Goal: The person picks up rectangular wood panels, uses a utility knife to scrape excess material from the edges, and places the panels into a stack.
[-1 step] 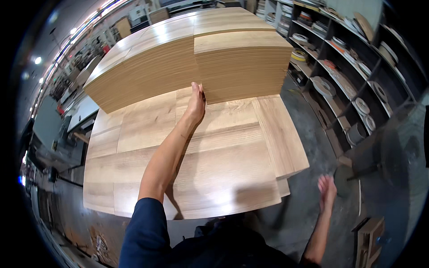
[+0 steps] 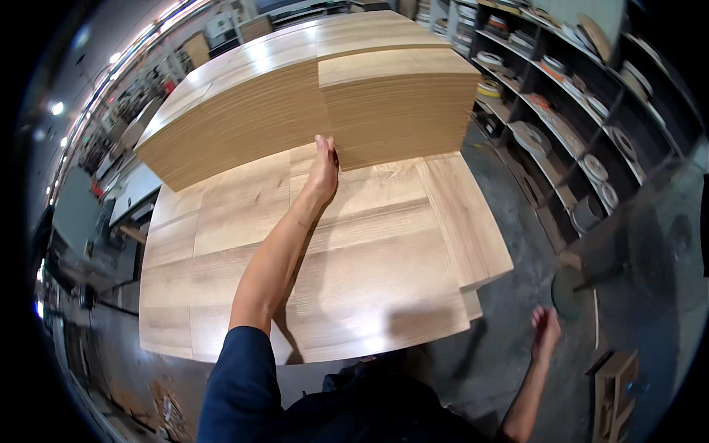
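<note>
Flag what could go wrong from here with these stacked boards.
The left hand is by the seam between the upper stacks, so it might get pinched if one slides. The outer board on the lower tier's right leaves a stepped edge; its corner could catch a leg.

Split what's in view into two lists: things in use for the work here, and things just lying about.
In use:
left hand, at the raised stacks' front
raised stacks of boards
wood-grain boards beneath

Apparently just lying about:
rolls on the shelves
wooden box, lower right
</note>
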Motion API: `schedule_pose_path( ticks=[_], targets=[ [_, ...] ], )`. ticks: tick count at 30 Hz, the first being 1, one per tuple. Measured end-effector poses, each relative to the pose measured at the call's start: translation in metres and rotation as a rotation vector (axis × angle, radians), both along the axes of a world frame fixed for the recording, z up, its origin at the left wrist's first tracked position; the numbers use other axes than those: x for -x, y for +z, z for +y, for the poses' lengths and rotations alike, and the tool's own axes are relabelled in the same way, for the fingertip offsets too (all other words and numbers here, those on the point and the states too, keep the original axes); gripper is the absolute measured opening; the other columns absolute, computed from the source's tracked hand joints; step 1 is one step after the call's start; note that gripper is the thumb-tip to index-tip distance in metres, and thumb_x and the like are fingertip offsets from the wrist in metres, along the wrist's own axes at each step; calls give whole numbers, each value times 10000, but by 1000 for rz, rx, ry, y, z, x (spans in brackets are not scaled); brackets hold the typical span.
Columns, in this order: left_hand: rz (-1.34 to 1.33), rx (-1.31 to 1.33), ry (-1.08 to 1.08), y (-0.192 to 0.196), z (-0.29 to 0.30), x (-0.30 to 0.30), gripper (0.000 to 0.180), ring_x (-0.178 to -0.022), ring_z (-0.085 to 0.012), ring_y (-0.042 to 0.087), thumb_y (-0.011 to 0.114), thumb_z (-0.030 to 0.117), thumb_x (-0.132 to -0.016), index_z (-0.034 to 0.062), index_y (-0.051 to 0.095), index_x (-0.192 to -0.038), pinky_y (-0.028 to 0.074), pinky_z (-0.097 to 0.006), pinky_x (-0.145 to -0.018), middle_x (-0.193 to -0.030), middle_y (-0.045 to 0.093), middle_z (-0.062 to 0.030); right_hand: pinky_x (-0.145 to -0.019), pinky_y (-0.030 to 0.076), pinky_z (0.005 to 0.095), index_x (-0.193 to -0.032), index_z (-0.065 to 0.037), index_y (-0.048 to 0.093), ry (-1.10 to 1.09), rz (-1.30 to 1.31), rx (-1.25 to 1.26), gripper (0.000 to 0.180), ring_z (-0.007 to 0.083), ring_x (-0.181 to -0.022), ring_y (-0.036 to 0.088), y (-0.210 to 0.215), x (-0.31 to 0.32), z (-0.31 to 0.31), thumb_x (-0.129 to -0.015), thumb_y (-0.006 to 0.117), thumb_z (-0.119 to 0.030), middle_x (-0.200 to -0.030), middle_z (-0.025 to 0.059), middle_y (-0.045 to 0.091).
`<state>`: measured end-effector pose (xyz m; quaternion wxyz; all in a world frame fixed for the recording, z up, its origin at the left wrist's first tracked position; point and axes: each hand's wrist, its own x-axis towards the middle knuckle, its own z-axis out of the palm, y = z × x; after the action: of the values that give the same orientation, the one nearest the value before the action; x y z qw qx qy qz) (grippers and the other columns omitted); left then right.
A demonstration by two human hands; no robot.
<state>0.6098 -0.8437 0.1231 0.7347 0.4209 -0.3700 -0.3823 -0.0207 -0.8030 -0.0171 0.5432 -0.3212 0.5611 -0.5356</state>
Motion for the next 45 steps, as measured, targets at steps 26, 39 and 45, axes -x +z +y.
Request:
schedule_pose_path(
  ticks=[26, 39, 45],
  targets=[
    [-1295, -85, -736, -175, 321, 331, 434, -986, -186, 525, 565, 426, -929, 81, 494, -1181, 426, -332, -901, -1066, 556, -70, -1121, 287, 436, -1370, 95, 401, -1515, 1153, -1329, 789, 435, -1342, 342, -61, -7, 1000, -891, 553, -514, -1438, 310, 357],
    [-1416, -169, -1485, -161, 563, 423, 602, -1046, -203, 589, 666, 388, -881, 33, 481, -1331, 475, -334, -907, -1157, 613, -128, -1133, 114, 582, -1472, -32, 286, -1001, 1164, -1320, 694, 417, -1423, 175, -76, 2, 961, -978, 345, -516, -1531, 170, 275],
    [-455, -751, -1900, -210, 654, 467, 465, -944, -145, 616, 683, 248, -889, -10, 552, -1253, 511, -279, -798, -1078, 645, -57, -1143, 100, 568, -1472, 1, 265, -636, 1492, -888, 746, 421, -1426, 151, -57, -49, 800, -935, 438, -487, -1529, 195, 256]
  ],
)
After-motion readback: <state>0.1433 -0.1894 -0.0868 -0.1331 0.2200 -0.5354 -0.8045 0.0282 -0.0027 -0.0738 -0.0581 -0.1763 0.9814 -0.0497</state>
